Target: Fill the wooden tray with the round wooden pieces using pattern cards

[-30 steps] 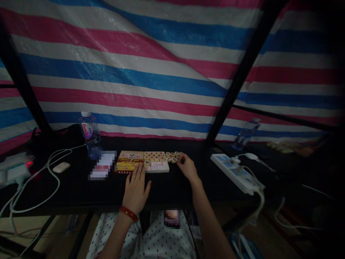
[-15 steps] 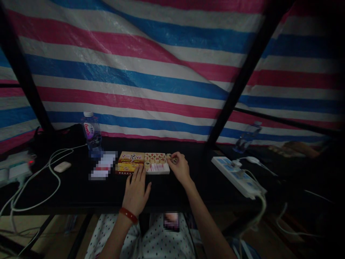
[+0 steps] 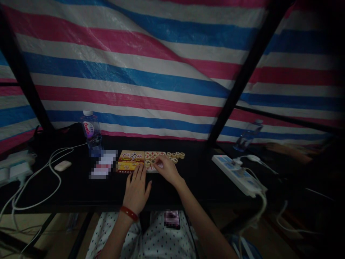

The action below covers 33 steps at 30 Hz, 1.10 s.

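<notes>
A brown and yellow Chinese chess box (image 3: 131, 160) lies on the black table, and the stretched fingers of my left hand (image 3: 136, 189) rest on its lower right part. Against its right side is a white tray (image 3: 152, 171) with rows of round Chinese chess pieces (image 3: 155, 154), mostly red-marked, with green ones in front. Over this tray my right hand (image 3: 168, 169) is closed, thumb and fingertips pinched on a chess piece that is mostly hidden. Right of the tray, several loose chess pieces (image 3: 176, 155) lie on the table.
To the left stand a clear bottle (image 3: 93, 138), a blurred-out card or paper (image 3: 105, 164), a white earbud case (image 3: 63, 165) and cables. A white power strip (image 3: 234, 175) lies right, near another bottle (image 3: 248, 136). Another person's arm (image 3: 288, 151) shows at far right.
My right hand has moved left from the loose pieces to over the tray, and another green-marked piece shows in its front row. My left hand stays on the box.
</notes>
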Motion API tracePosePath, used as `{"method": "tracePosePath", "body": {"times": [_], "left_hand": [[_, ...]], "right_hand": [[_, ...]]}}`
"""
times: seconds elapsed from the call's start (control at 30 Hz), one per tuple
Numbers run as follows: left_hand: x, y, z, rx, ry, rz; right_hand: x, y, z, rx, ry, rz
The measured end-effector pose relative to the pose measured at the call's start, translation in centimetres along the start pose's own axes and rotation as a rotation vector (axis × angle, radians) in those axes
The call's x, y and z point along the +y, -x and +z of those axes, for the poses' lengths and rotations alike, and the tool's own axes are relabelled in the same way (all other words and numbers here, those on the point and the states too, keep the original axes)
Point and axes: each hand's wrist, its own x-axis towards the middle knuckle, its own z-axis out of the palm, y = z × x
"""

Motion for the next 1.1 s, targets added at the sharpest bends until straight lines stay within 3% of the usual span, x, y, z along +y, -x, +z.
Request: {"method": "tracePosePath", "body": {"times": [0.17, 0.47, 0.83, 1.0, 1.1], "left_hand": [[0.0, 0.0, -0.2, -0.011, 0.003, 0.001], [-0.2, 0.0, 0.3, 0.004, -0.020, 0.014], [-0.2, 0.1, 0.1, 0.005, -0.007, 0.022], [-0.1, 0.0, 0.1, 0.002, -0.006, 0.012], [0.0, 0.0, 0.0, -0.009, -0.005, 0.001]], "right_hand": [[0.0, 0.2, -0.2, 0.063, 0.020, -0.052], [-2.1, 0.6, 0.3, -0.128, 0.046, -0.193], [-2.8, 0.9, 0.9, -0.154, 0.113, -0.216], [-1.4, 0.7, 0.1, -0.049, 0.026, -0.148], [0.6, 0.8, -0.9, 0.136, 0.100, 0.070]]}}
